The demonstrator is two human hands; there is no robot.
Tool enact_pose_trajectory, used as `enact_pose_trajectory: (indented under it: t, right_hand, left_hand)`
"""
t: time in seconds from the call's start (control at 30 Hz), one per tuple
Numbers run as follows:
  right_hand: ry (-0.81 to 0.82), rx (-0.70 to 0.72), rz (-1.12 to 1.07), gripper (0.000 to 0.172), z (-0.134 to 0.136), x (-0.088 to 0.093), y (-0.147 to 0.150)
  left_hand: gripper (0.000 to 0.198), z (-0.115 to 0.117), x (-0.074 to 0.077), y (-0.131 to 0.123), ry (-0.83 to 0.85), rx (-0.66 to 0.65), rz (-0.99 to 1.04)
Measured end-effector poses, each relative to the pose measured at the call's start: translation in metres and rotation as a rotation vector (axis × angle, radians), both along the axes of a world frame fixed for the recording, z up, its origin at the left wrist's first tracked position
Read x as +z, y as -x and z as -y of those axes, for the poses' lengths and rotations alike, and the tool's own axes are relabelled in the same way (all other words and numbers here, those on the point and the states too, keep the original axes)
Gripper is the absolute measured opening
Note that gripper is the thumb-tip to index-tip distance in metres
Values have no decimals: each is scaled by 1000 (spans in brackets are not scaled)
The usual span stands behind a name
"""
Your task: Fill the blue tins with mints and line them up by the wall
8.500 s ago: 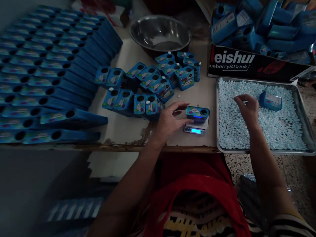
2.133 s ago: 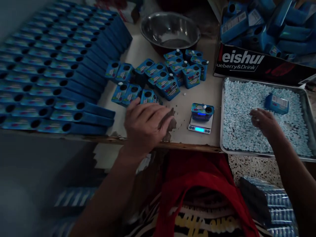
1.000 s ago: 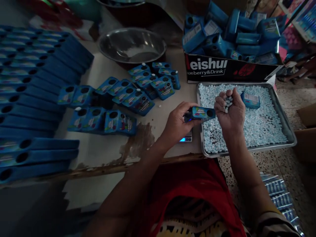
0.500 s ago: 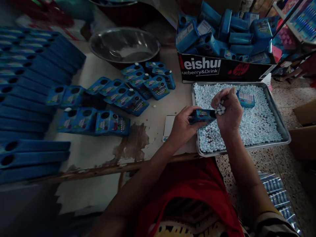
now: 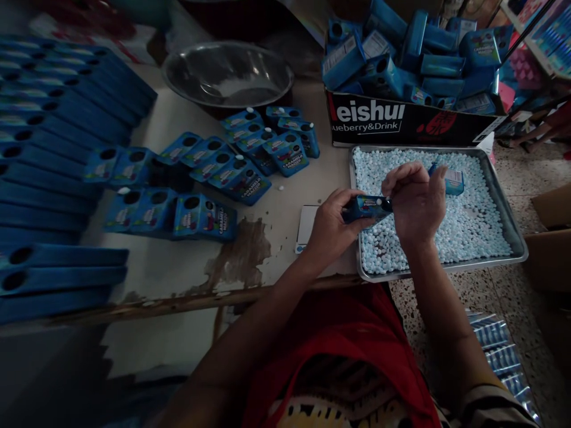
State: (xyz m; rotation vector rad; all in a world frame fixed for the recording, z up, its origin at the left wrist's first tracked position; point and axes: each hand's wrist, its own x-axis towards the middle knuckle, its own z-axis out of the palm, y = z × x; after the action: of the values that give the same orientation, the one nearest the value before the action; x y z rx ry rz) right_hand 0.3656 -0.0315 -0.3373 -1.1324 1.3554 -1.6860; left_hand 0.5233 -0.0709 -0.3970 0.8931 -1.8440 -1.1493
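My left hand [image 5: 332, 223] is closed around a blue candy box [image 5: 363, 208], which lies tilted over the left rim of a metal tray. The box's opening end faces right. At that end is my right hand [image 5: 417, 202], palm up, fingers curved towards the opening and thumb spread away; its palm looks bare. Small pale blue and white candies [image 5: 464, 220] cover the tray [image 5: 517, 252] beneath it. Another blue box [image 5: 452, 180] rests on the candies behind my right hand.
Several blue boxes [image 5: 243, 181] stand on the table, with long rows of them [image 5: 66, 131] at left. A steel bowl [image 5: 227, 74] sits at the back. Behind the tray, a black carton [image 5: 401, 122] holds heaped blue boxes. A small white scale-like device [image 5: 306, 226] is beside my left hand.
The candies that were in my right palm are gone from it. My right hand has opened, its thumb moving out to the right. My left hand keeps the box in place.
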Motion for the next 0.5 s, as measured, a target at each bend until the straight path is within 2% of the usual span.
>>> enact_pose_trajectory:
  t: [0.13,0.2,0.23,0.3,0.37,0.4,0.43,0.5]
  right_hand:
    - [163,-1,223,61,1,-21,36]
    - [78,-28,106,56,-3,-39,62]
    - [-29,-33,-81,51,-7,-48,74]
    - [-284,12,-631,45,-21,-66,88]
    - [-456,105,-1157,50,-37,-79,89]
    - [-494,155,-1339,51,-45,-84,85]
    - [-507,203,-1454,49,-51,-87,80]
    - [-507,288,-1495,35,-56,-92,71]
  left_hand:
    - [38,3,-6,-3,154,11,8]
    - [35,7,-13,-4,96,-8,-98]
    - [35,9,-17,-4,26,-30,-171]
    - [40,11,-22,-4,-126,-91,-290]
    - [46,9,-22,-4,-233,-157,-325]
    - [47,7,-20,-4,-268,-178,-317]
    - [48,5,-17,-4,-297,-188,-306]
    - [50,-1,-10,-6,-345,-160,-289]
